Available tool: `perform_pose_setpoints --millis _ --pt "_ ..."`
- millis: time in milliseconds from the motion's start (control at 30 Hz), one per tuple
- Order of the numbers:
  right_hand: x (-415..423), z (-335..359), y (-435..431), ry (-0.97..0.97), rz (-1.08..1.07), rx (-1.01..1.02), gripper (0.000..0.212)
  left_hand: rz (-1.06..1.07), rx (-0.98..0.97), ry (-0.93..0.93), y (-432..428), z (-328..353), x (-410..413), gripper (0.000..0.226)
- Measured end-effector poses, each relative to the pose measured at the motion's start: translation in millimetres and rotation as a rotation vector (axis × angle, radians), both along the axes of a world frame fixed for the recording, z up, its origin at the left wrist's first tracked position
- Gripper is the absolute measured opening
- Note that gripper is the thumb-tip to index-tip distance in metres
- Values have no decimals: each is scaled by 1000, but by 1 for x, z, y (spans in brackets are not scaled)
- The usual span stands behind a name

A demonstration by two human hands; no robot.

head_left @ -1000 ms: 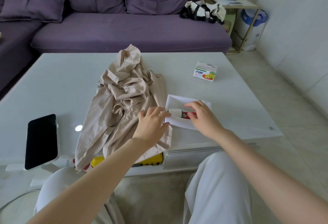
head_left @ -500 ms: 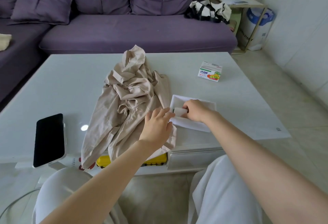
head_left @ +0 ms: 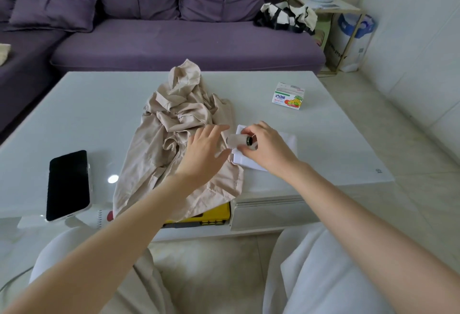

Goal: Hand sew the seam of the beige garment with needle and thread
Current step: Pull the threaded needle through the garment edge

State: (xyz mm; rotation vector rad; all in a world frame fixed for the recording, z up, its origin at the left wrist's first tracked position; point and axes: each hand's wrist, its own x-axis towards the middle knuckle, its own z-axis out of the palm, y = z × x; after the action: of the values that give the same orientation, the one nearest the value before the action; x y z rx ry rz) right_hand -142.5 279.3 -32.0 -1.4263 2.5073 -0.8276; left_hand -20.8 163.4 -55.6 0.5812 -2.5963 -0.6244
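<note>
Gathering the sewing materials is judged to be the step in hand; no stitching is seen on the cloth. A small pale spool (head_left: 236, 140), dark at one end and taken to be the thread, is pinched between the thumb and curled fingers of the right grip (head_left: 266, 148). It is held just above a white box (head_left: 287, 140) that lies beneath that grip. The left grip (head_left: 204, 154) is spread flat with its fingers straight, and nothing is held in it; its fingertips are just beside the spool. Beneath and beyond the left grip, the beige garment (head_left: 174, 124) lies crumpled on the desk (head_left: 99, 104), with its near hem draped over the front edge. A black phone (head_left: 68, 184) lies well apart, to the left of the left grip. No needle can be made out. Next, the thread end would need to be found and drawn off, probably with the spool steadied by one grip. A needle would then have to be picked out, likely from the box.
</note>
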Motion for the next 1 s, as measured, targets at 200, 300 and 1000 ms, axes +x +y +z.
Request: perform_pose_setpoints --millis 200,300,1000 --pt "19 2 16 79 133 61 34 -172 -69 -17 5 5 16 40" --pt "29 1 21 57 160 50 32 -167 -45 -26 11 1 22 40" --pt "46 -30 -9 -746 -80 -306 6 -197 332 -11 -25 -24 43 26"
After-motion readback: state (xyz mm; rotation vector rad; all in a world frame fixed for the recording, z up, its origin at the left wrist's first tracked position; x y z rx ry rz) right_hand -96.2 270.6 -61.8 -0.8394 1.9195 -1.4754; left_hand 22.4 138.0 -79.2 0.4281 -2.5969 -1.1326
